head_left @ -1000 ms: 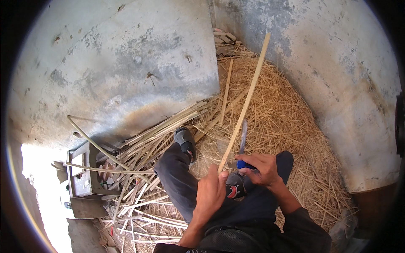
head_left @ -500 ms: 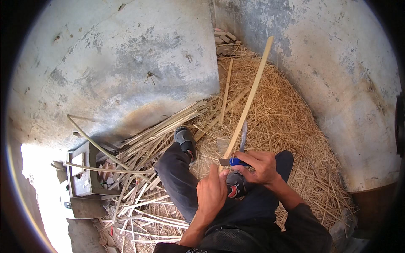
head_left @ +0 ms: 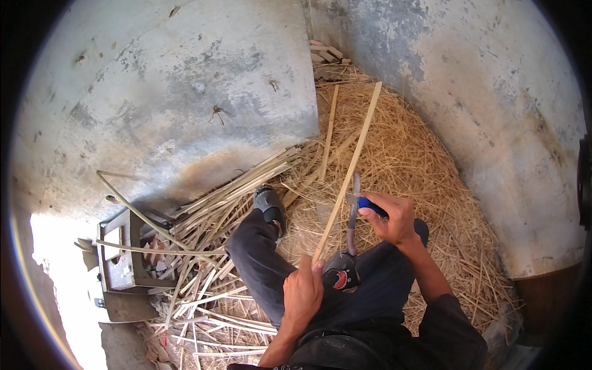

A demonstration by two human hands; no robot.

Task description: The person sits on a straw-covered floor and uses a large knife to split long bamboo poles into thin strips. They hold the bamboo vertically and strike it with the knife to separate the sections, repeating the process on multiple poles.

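A long pale bamboo strip [head_left: 350,172] slants up and away from my lap. Its near end is pinched in my left hand [head_left: 302,292], thumb on top. My right hand [head_left: 394,219] is wrapped round the blue handle of a knife [head_left: 372,206], and the blurred blade points left, close to the strip's right edge; I cannot tell whether it touches. Beneath, a long tool with a brown handle and a curved grey blade [head_left: 351,233] lies beside my right shoe [head_left: 340,271].
Fine bamboo shavings [head_left: 419,160] cover the floor ahead and to the right. Several split strips [head_left: 240,182] are heaped at left, beside a grey box-like frame [head_left: 123,246]. Stained walls [head_left: 185,80] close in the far side; bricks [head_left: 327,54] stand in the corner.
My right hand and the knife have moved up and to the right, away from my left hand. The strip has slid nearer to me, with my left hand a little lower.
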